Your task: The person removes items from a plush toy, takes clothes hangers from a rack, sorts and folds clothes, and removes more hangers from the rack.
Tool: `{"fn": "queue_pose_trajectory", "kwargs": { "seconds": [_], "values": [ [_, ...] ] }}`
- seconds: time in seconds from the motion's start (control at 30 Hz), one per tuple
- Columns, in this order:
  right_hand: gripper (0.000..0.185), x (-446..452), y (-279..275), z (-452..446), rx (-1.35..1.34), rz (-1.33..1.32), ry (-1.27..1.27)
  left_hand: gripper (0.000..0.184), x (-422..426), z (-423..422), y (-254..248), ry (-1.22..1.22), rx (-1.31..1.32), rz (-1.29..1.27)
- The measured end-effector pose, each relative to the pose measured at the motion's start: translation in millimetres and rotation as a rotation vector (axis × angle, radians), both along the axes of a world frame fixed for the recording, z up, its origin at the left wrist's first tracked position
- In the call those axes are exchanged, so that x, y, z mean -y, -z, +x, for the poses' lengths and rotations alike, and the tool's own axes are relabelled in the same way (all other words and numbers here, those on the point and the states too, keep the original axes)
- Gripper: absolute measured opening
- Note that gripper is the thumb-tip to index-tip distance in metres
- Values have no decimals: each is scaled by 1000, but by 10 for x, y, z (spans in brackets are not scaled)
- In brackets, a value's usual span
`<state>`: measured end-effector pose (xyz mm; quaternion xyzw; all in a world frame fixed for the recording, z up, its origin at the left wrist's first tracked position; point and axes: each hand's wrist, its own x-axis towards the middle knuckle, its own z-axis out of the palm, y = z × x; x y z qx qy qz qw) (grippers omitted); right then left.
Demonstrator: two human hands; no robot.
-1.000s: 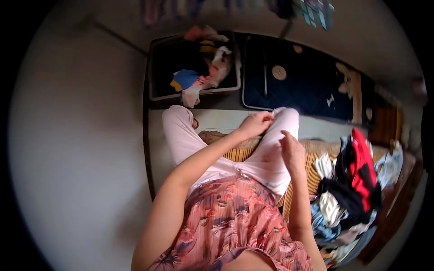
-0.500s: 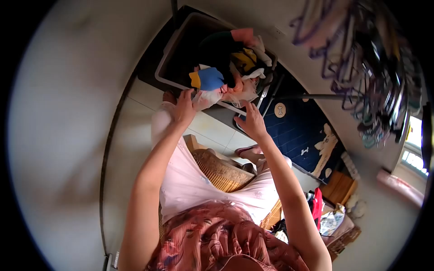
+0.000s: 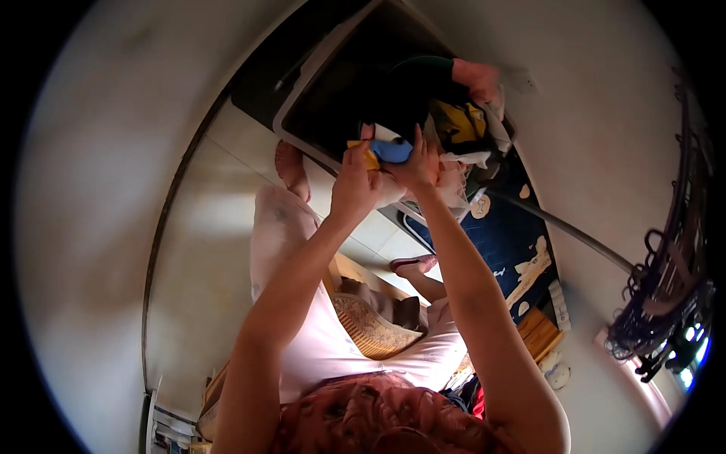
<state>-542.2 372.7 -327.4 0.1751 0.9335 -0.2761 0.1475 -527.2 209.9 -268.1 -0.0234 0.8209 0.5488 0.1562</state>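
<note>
A blue and yellow piece of cloth (image 3: 392, 151) lies bunched at the near rim of a dark bin (image 3: 318, 155) with a pale edge. My left hand (image 3: 357, 185) is closed in a pinch on its yellow end. On the other side, my right hand (image 3: 417, 166) has the blue part between thumb and fingers, with one finger stretched upward. Thin whitish, see-through material (image 3: 451, 181) hangs over the rim beside my right hand. Further in the bin are a yellow and black item (image 3: 460, 121), a pink cloth (image 3: 476, 78) and dark clothing.
Several hangers (image 3: 658, 295) hang at the right on a metal rod (image 3: 567, 227). A dark blue mat (image 3: 495, 238) with bone shapes lies beyond the bin. Between my legs is a woven seat (image 3: 370, 333). A wooden box (image 3: 541, 333) stands at the right.
Both hands have closed in on the blue and yellow cloth and moved nearer each other. The view has shifted, with the bin now larger and the hangers further right.
</note>
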Motion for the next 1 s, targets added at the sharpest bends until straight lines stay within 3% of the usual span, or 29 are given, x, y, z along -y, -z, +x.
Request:
{"fn": "queue_pose_trajectory", "kwargs": {
  "seconds": [0.17, 0.23, 0.33, 0.43, 0.5, 0.6, 0.8, 0.9, 1.0],
  "values": [
    [99, -100, 202, -19, 18, 50, 6, 55, -12, -32, 14, -26, 24, 42],
    [92, -120, 21, -95, 40, 166, -25, 55, 2, -60, 33, -32, 7, 54],
    [93, -259, -495, -124, 27, 0, 51, 58, -17, -35, 135, -78, 4, -11],
    [80, -526, -735, 42, 30, -18, -44, 62, -55, -31, 261, -180, 241, 118],
    [63, -566, -874, 149, -19, -53, -101, 64, -78, -46, 342, -148, 198, 88],
    [38, -817, -825, 384, 104, -253, 83, 66, -158, -47, 315, -110, 188, 65],
    [45, -1075, -917, 514, -388, 317, 56, 64, -213, -168, 223, -183, 264, 94],
    [56, -1439, -553, 469, -475, 532, 306, 65, -221, -177, 261, -206, 327, 129],
    [47, -1701, -245, 411, -227, -11, 674, 68, -172, -304, 147, -226, 462, 239]
  ]
}}
